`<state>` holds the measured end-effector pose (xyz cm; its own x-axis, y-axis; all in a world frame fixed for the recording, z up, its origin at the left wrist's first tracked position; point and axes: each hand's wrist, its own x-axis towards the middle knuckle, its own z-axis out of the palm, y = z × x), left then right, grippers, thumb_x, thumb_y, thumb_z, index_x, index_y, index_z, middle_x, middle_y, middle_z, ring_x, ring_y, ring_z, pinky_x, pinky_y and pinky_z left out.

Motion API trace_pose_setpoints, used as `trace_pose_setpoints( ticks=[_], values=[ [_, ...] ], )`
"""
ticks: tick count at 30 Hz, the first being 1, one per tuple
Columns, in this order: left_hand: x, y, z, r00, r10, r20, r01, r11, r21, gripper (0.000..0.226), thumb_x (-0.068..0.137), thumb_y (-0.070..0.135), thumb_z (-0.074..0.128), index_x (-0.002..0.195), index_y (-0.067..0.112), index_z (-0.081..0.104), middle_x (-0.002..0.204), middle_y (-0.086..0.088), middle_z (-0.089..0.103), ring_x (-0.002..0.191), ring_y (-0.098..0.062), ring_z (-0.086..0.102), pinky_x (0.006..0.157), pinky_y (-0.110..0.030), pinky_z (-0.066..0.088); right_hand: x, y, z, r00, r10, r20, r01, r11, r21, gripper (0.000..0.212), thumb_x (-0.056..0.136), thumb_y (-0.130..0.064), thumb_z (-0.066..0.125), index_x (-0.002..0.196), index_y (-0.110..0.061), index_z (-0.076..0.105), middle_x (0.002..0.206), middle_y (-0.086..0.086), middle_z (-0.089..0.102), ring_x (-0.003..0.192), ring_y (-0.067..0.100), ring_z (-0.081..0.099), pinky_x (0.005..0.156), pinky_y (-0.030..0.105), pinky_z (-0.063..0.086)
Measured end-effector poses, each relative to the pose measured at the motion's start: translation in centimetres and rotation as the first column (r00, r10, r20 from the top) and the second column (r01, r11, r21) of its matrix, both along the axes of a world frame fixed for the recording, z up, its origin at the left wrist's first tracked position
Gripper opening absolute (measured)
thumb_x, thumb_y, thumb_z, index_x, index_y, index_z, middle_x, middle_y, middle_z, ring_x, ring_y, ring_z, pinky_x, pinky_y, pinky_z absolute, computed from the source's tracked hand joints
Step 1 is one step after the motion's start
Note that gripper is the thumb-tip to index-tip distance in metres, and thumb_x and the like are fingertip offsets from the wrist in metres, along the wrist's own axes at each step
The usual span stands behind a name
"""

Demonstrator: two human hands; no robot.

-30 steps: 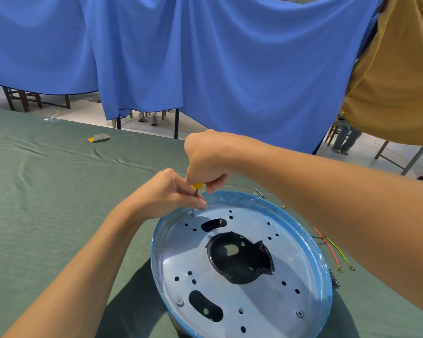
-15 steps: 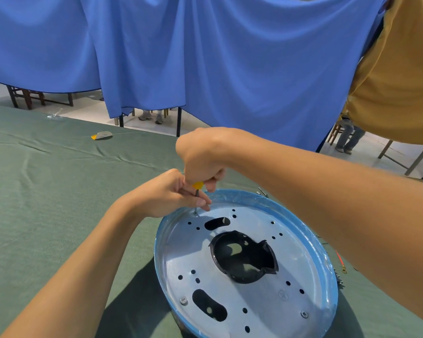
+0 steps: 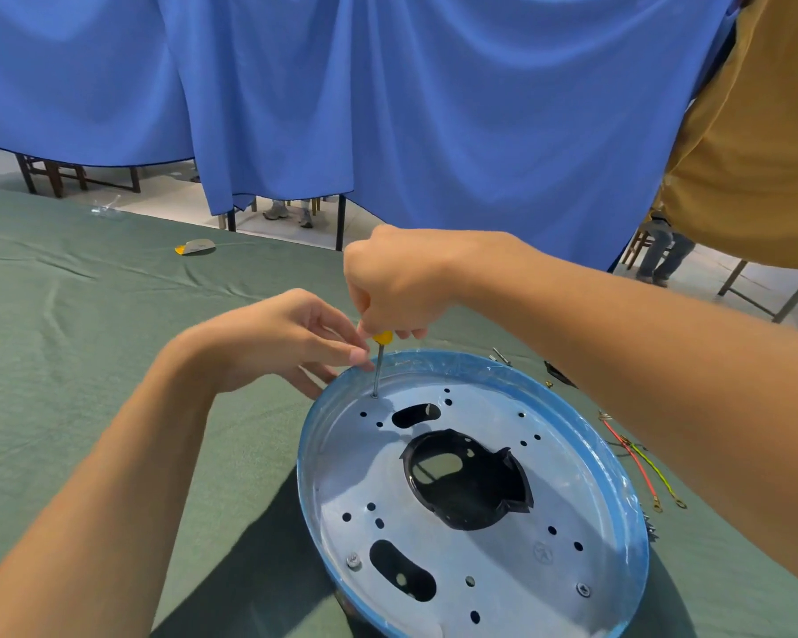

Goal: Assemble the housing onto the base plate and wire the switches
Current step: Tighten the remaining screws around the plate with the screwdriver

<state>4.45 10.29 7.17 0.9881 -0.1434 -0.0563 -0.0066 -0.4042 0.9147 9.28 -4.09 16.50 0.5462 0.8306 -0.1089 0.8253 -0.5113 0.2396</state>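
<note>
on the green-cloth tabletop (image 3: 88, 361), before blue curtains (image 3: 434, 108), one round base plate (image 3: 572, 522) sits near right, one black housing (image 3: 480, 508) at its centre. two screws (image 3: 352, 560) are seated at its near edge. right hand (image 3: 397, 283) fingers grip one screwdriver (image 3: 378, 366), tip in a far-left hole. left hand (image 3: 273, 338) fingers, nearly straight, touch its shaft. two wires (image 3: 636, 467) lie right, beside the right forearm.

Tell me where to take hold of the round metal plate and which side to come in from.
Probably the raised blue rim on its left, pinched from outside, since the upright lip gives fingers an edge. The far edge is crowded by the screwdriver, the right hand gripping it and the left hand beside it. The wires lie along the right.
</note>
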Motion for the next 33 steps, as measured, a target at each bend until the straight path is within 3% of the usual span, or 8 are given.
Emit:
trace_pose_setpoints(
  ticks=[5,9,11,15,19,22,27,33],
  values=[
    [0.5,-0.8,-0.5,0.987,0.149,0.059,-0.144,0.986,-0.080,0.014,0.089,-0.002,0.065,0.100,0.006,0.070,0.097,-0.009,0.076,0.075,-0.027,0.073,0.063,-0.032,0.060,0.4,0.0,0.0,0.980,-0.156,-0.124,0.156,0.988,-0.017,0.029,0.094,-0.014,0.051,0.066,-0.011,0.058,0.043,-0.005,0.062,0.035,0.008,0.056,0.052,0.021,0.049],
    [0.7,-0.6,-0.9,0.980,0.198,0.025,-0.197,0.980,-0.013,0.009,0.091,0.014,0.068,0.098,0.011,0.073,0.097,-0.006,0.075,0.069,-0.024,0.071,0.062,-0.031,0.058,0.3,0.0,0.1,0.965,-0.197,-0.171,0.190,0.980,-0.055,0.032,0.098,-0.024,0.051,0.070,-0.009,0.057,0.046,-0.004,0.064,0.035,0.009,0.053,0.050,0.019,0.048],
    [0.5,-0.6,-1.0,0.993,0.091,-0.076,-0.081,0.989,0.122,0.021,0.096,0.031,0.062,0.095,0.016,0.077,0.093,-0.005,0.076,0.076,-0.025,0.073,0.063,-0.030,0.058,0.0,-0.5,0.7,0.975,-0.184,-0.128,0.164,0.975,-0.153,0.036,0.093,-0.039,0.058,0.070,-0.011,0.060,0.052,-0.005,0.067,0.041,0.012,0.055,0.048,0.020,0.042],
    [0.3,-1.0,-1.3,0.970,-0.030,-0.239,0.078,0.978,0.193,0.041,0.098,0.046,0.051,0.083,0.020,0.079,0.088,-0.004,0.077,0.079,-0.016,0.072,0.062,-0.026,0.055,-0.4,-1.2,0.8,0.994,0.051,0.092,-0.023,0.960,-0.280,0.017,0.086,-0.035,0.068,0.074,-0.025,0.064,0.065,-0.006,0.061,0.054,0.010,0.052,0.041,0.019,0.032],
    [0.5,-0.9,-1.5,0.967,-0.037,-0.251,0.085,0.980,0.181,0.041,0.098,0.046,0.052,0.079,0.022,0.079,0.086,-0.003,0.077,0.075,-0.012,0.071,0.063,-0.028,0.056,-0.4,-1.3,0.5,0.956,0.230,0.183,-0.193,0.960,-0.201,0.041,0.080,-0.025,0.072,0.054,-0.024,0.040,0.062,-0.007,0.041,0.053,0.015,0.041,0.051,0.026,0.038],
    [0.6,-0.8,-1.8,0.968,-0.021,-0.252,0.061,0.987,0.152,0.042,0.097,0.046,0.052,0.078,0.019,0.079,0.082,-0.002,0.076,0.072,-0.011,0.069,0.065,-0.030,0.056,-0.3,-0.7,0.7,0.929,0.316,0.191,-0.271,0.935,-0.229,0.041,0.077,-0.019,0.070,0.051,-0.019,0.039,0.058,-0.004,0.040,0.051,0.019,0.040,0.056,0.034,0.047],
    [0.7,-0.6,-1.9,0.965,-0.014,-0.260,0.047,0.992,0.119,0.043,0.098,0.045,0.052,0.082,0.015,0.078,0.084,-0.003,0.076,0.074,-0.013,0.069,0.066,-0.031,0.056,0.0,0.1,0.5,0.882,0.442,0.160,-0.384,0.874,-0.298,0.037,0.076,-0.011,0.064,0.049,-0.011,0.037,0.052,0.003,0.035,0.053,0.028,0.033,0.051,0.034,0.038],
    [0.6,-0.8,-1.8,0.964,-0.001,-0.265,0.031,0.994,0.109,0.042,0.097,0.045,0.054,0.076,0.019,0.079,0.083,-0.003,0.076,0.072,-0.012,0.069,0.061,-0.027,0.055,0.9,-0.5,0.5,0.931,0.355,0.079,-0.327,0.912,-0.249,0.048,0.079,-0.023,0.073,0.045,-0.018,0.039,0.047,-0.002,0.036,0.050,0.022,0.038,0.047,0.029,0.036]
  ],
)
